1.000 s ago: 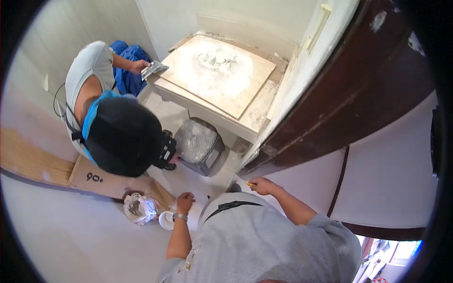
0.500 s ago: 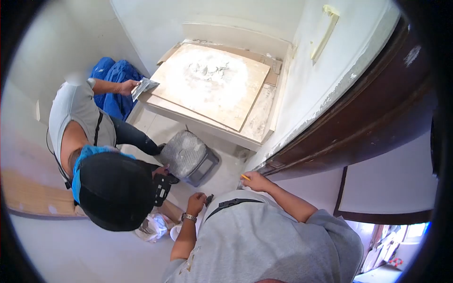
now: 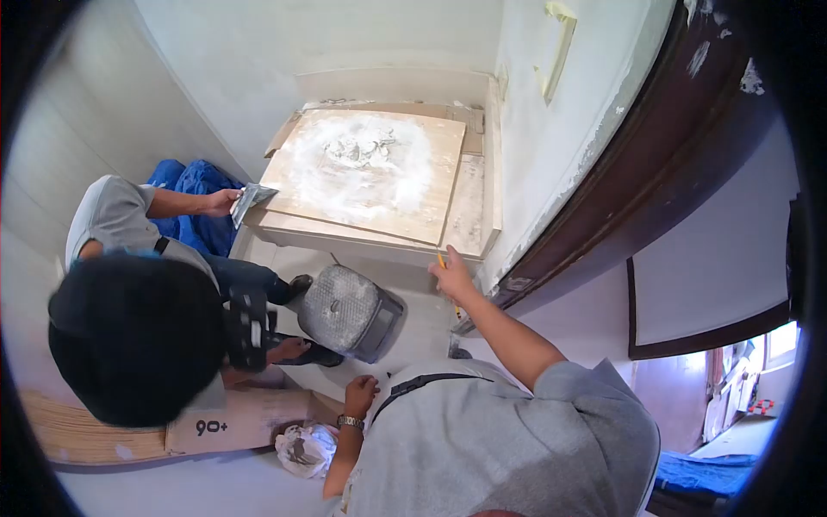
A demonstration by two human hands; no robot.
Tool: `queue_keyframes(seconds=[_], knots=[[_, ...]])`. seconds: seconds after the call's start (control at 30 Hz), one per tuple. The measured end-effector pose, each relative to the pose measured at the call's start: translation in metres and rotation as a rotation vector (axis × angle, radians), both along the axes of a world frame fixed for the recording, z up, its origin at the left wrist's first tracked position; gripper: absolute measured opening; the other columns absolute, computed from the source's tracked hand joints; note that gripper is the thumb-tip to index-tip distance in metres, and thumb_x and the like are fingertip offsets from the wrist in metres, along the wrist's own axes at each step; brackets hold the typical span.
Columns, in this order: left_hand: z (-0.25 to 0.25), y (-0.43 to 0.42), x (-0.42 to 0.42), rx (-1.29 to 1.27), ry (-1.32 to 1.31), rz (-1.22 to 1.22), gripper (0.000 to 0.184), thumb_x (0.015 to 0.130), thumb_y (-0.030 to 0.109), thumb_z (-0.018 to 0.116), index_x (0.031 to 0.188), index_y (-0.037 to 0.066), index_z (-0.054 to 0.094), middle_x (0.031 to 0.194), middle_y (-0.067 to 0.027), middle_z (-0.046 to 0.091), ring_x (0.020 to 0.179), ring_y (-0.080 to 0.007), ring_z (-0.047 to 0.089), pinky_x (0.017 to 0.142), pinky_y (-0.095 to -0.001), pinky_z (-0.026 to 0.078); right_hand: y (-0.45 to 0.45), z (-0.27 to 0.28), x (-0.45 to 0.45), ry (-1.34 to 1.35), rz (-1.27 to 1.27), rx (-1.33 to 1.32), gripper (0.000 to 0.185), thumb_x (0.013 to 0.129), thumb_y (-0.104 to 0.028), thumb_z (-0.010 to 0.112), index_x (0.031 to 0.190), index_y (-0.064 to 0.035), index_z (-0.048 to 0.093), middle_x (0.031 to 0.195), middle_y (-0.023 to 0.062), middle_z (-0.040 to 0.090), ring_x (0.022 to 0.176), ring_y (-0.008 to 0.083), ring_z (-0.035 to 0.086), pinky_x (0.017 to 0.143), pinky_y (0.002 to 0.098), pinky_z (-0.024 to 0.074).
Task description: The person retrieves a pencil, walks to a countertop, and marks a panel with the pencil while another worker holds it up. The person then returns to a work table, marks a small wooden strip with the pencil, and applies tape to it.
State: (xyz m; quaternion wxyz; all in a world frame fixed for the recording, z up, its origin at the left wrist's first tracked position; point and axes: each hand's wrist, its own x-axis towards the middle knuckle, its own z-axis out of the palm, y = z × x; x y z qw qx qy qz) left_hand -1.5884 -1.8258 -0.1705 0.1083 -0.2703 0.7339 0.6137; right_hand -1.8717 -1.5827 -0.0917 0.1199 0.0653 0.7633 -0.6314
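Note:
My right hand reaches forward beside the front right corner of the low platform, its fingers closed around a thin yellow pencil-like stick. One end of the stick shows above the fingers and more yellow shows below the hand. Near my waist, my left hand is loosely closed, with a wristwatch on its wrist and nothing visible in the fingers. Ahead lies a wooden board smeared with white powder, with a heap of grey-white putty on it.
A co-worker in a black cap holds a broad metal putty knife at the board's left edge. A dusty grey step stool stands between us. Blue sheeting, a cardboard box and a plastic bag lie around. Dark wood trim borders the right.
My right hand has moved forward from my waist toward the platform with the yellow stick. The view has shifted, and the co-worker's head appears farther left. My left hand stays near my waist.

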Motion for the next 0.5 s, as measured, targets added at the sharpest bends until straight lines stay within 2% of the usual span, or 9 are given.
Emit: queue_keyframes(seconds=[0.13, 0.23, 0.27, 0.37, 0.47, 0.5], knots=[[0.013, -0.015, 0.015, -0.065, 0.01, -0.015, 0.026, 0.089, 0.017, 0.061, 0.105, -0.002, 0.064, 0.093, -0.0104, 0.07, 0.075, -0.0187, 0.068, 0.062, -0.0271, 0.051, -0.017, -0.013, -0.014, -0.034, -0.075, -0.04, 0.087, 0.079, -0.013, 0.067, 0.15, -0.0001, 0.018, 0.075, 0.0114, 0.059, 0.052, 0.0166, 0.052, 0.047, 0.0319, 0.0452], [0.007, -0.025, 0.023, 0.0, -0.027, 0.035, 0.025, 0.089, 0.018, 0.061, 0.105, -0.002, 0.064, 0.093, -0.0098, 0.07, 0.076, -0.0182, 0.068, 0.063, -0.0272, 0.051, -0.023, -0.011, -0.014, -0.05, -0.041, 0.034, 0.089, 0.078, -0.012, 0.067, 0.151, -0.0012, 0.017, 0.078, 0.0111, 0.06, 0.053, 0.0168, 0.053, 0.048, 0.0316, 0.0463], [0.008, -0.027, 0.024, 0.073, -0.033, 0.06, 0.023, 0.091, 0.018, 0.06, 0.104, -0.001, 0.064, 0.094, -0.0094, 0.07, 0.078, -0.0175, 0.068, 0.064, -0.0273, 0.051, -0.024, -0.012, -0.015, -0.042, -0.05, 0.025, 0.09, 0.078, -0.011, 0.067, 0.151, -0.0017, 0.015, 0.079, 0.0111, 0.06, 0.052, 0.0165, 0.053, 0.047, 0.0314, 0.0454], [0.007, -0.037, 0.024, 0.07, -0.045, 0.033, 0.022, 0.092, 0.017, 0.059, 0.105, -0.001, 0.064, 0.095, -0.0091, 0.07, 0.078, -0.0164, 0.068, 0.065, -0.0272, 0.051, -0.026, -0.018, -0.017, -0.054, -0.057, -0.016, 0.092, 0.078, -0.01, 0.066, 0.152, -0.0034, 0.011, 0.081, 0.011, 0.061, 0.051, 0.0155, 0.052, 0.044, 0.0304, 0.0424], [-0.024, -0.044, 0.015, 0.123, -0.045, 0.057, 0.022, 0.093, 0.017, 0.059, 0.105, 0.0, 0.064, 0.095, -0.0088, 0.07, 0.078, -0.0157, 0.067, 0.065, -0.0272, 0.051, -0.025, -0.009, -0.014, -0.095, -0.045, -0.072, 0.094, 0.079, -0.009, 0.065, 0.153, -0.0055, 0.008, 0.083, 0.0107, 0.061, 0.05, 0.0145, 0.051, 0.041, 0.029, 0.0387], [-0.02, -0.044, 0.009, 0.139, -0.04, 0.056, 0.022, 0.093, 0.018, 0.058, 0.105, 0.0, 0.064, 0.095, -0.0087, 0.07, 0.078, -0.0157, 0.068, 0.066, -0.0272, 0.051, -0.027, -0.007, -0.014, -0.091, -0.045, -0.078, 0.094, 0.079, -0.009, 0.065, 0.153, -0.0064, 0.008, 0.083, 0.0108, 0.061, 0.05, 0.0142, 0.05, 0.04, 0.0285, 0.0376]])
